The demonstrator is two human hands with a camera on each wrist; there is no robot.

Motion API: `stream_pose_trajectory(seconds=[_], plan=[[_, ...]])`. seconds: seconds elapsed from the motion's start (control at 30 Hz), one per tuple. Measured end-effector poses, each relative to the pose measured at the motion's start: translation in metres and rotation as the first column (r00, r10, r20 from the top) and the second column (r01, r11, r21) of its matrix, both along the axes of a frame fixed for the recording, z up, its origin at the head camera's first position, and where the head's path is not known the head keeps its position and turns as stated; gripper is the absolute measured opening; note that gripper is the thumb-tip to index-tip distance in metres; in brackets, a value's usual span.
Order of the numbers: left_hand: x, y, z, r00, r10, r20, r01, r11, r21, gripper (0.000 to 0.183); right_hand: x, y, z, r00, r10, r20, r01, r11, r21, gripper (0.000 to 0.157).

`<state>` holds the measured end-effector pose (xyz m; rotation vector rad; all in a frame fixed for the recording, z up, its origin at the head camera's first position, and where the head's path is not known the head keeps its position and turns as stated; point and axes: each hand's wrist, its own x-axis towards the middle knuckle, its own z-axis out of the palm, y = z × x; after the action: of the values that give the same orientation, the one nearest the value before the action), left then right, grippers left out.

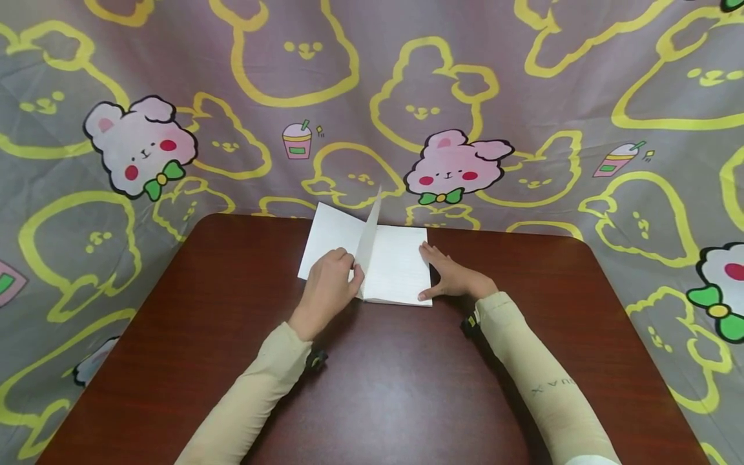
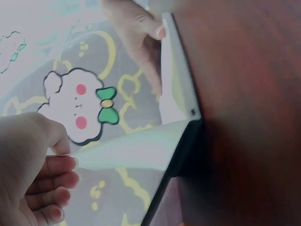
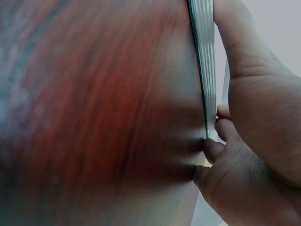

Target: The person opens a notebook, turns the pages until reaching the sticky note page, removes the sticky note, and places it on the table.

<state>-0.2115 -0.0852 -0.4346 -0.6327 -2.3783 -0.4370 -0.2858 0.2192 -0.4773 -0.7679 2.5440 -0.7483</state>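
Observation:
An open notebook (image 1: 401, 265) with white pages lies near the back of the table. One page (image 1: 369, 232) stands nearly upright between its two sides. My left hand (image 1: 330, 284) pinches that page between thumb and forefinger, as the left wrist view shows too. My right hand (image 1: 456, 274) rests along the notebook's right edge, thumb at the near corner and fingers spread farther up. In the right wrist view, some fingertips (image 3: 201, 174) reach down beside the page block (image 3: 205, 52). A dark cover (image 2: 181, 146) shows under the pages in the left wrist view.
The dark red-brown wooden table (image 1: 372, 387) reflects light at its near middle. Behind it and at both sides hangs a grey curtain (image 1: 349, 77) with yellow outlines and cartoon bunnies. A small black device (image 1: 316, 360) sits under each wrist, next to the beige sleeves (image 1: 250, 394).

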Motion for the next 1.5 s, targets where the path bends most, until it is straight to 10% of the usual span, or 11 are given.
stream_pose_trajectory(seconds=[0.3,0.97,1.5], plan=[[0.002,-0.012,0.016,0.997,0.021,-0.071,-0.018,0.999,0.045,0.021,-0.002,0.000,0.000,1.000,0.001,-0.004,-0.001,1.000,0.005,0.124],[0.011,-0.055,-0.001,0.991,0.126,0.048,-0.125,0.992,-0.012,0.020,-0.001,0.000,-0.004,1.000,0.002,-0.004,-0.002,1.000,0.022,0.125],[0.007,-0.066,-0.025,0.914,0.292,0.280,-0.272,0.956,-0.109,0.026,0.000,-0.001,-0.001,1.000,-0.004,-0.001,0.004,1.000,0.018,0.125]])
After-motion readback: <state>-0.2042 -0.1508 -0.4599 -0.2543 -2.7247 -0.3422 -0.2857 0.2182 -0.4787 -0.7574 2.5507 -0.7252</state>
